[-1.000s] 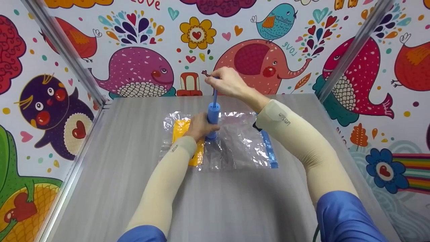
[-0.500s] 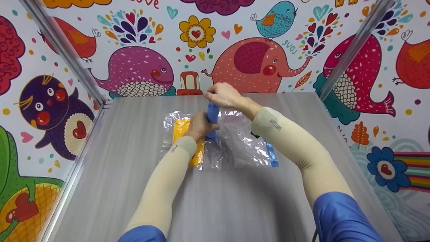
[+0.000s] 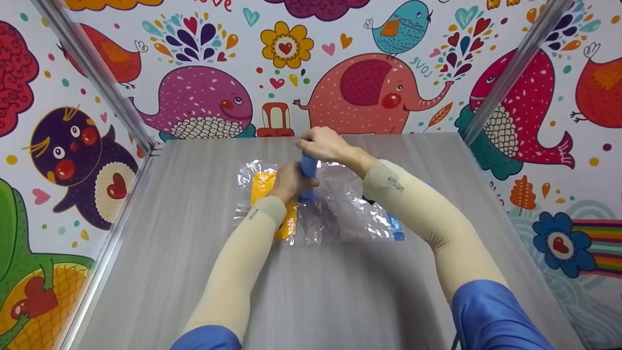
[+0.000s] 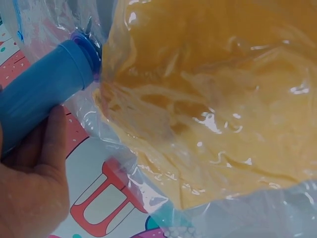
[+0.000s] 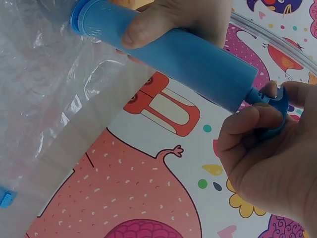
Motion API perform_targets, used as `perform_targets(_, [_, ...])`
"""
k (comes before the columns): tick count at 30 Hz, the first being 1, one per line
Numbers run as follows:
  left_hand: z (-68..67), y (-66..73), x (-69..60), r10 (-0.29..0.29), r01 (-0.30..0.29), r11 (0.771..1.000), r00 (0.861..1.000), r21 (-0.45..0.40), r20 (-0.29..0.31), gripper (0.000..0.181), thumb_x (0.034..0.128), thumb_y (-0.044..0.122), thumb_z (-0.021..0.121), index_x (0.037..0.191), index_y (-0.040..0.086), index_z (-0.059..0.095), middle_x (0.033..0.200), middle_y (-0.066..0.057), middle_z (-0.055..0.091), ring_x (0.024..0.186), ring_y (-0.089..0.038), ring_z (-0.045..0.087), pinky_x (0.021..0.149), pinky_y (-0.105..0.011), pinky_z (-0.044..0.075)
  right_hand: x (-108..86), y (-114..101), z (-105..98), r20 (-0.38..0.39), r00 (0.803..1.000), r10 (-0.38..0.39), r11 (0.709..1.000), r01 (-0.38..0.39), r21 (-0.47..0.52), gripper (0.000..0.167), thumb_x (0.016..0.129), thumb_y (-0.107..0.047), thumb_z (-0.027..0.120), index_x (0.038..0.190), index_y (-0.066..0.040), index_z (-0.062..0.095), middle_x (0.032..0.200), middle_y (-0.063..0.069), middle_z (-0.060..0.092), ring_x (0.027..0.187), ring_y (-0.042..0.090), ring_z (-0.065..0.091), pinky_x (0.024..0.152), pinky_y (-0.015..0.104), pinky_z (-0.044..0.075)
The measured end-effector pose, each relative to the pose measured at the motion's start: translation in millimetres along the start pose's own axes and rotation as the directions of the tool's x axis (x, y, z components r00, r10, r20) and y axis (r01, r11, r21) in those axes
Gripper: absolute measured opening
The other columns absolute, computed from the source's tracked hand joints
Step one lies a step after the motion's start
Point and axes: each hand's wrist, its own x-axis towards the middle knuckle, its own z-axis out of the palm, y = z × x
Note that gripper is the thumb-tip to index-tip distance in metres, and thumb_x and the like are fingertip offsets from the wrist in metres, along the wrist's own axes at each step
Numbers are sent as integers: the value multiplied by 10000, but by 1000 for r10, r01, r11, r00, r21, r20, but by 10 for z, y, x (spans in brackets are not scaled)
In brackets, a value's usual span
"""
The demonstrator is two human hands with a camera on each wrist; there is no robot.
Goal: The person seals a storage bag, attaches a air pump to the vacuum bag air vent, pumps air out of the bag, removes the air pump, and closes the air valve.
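A blue hand pump [image 5: 198,62] stands upright on a clear plastic bag [image 3: 350,209], its lower end against a round purplish-blue fitting [image 4: 88,44] on the bag. My left hand [image 3: 287,182] grips the pump's barrel. My right hand [image 3: 323,144] holds the pump's handle [image 5: 281,106] in curled fingers, close above the barrel's top; only a short piece of rod shows between them in the right wrist view. Inside the bag, at its left part, lies a yellow-orange flat thing [image 4: 223,99], perhaps cloth; my left hand and forearm partly cover it.
A blue strip [image 3: 397,228] edges the bag on the right, with a small blue slider [image 5: 7,197] on the plastic. Beneath is a grey wood-grain table [image 3: 335,296]. Walls with printed animals [image 3: 359,97] and metal posts [image 3: 104,82] enclose its back and sides.
My right hand has moved down with the handle; the rod that showed above the barrel has gone almost fully in. My left hand keeps its grip and place.
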Motion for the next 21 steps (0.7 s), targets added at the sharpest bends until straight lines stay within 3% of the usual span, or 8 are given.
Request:
perform_targets(5, [13,17,22,-1,1,1000,1000,-15,2,470,915,281,919,1283,28,771,1166,-140,857,1051,-320,835,1054,-498,674,-15,19,-68,1,1000,-2,998,2,61,352,1066,-368,580,812,-158,702,752,-47,595,760,160,543,667,292,410])
perform_targets(10, [28,21,24,19,-19,1000,1000,-3,21,428,911,280,921,1238,39,784,1133,-129,858,1013,-298,827,1022,-483,680,-43,10,-123,-29,997,66,995,-63,82,380,1035,-367,596,706,-185,649,654,-81,534,680,127,478,613,288,347])
perform_targets(14, [20,4,-1,12,-11,999,1000,34,-19,363,907,281,930,1160,53,805,1050,-108,861,939,-280,821,978,-468,689,-53,-29,-143,-39,997,71,993,-66,101,399,1036,-382,605,677,-206,620,638,-85,516,651,113,448,592,286,325])
perform_targets(21, [32,-2,-11,-11,11,1000,1000,-14,10,463,926,293,912,1277,29,764,1166,-137,854,1046,-316,834,1049,-494,677,-38,-42,-132,-35,997,65,992,-61,109,424,1091,-389,602,753,-143,671,672,-78,528,652,104,451,587,274,336])
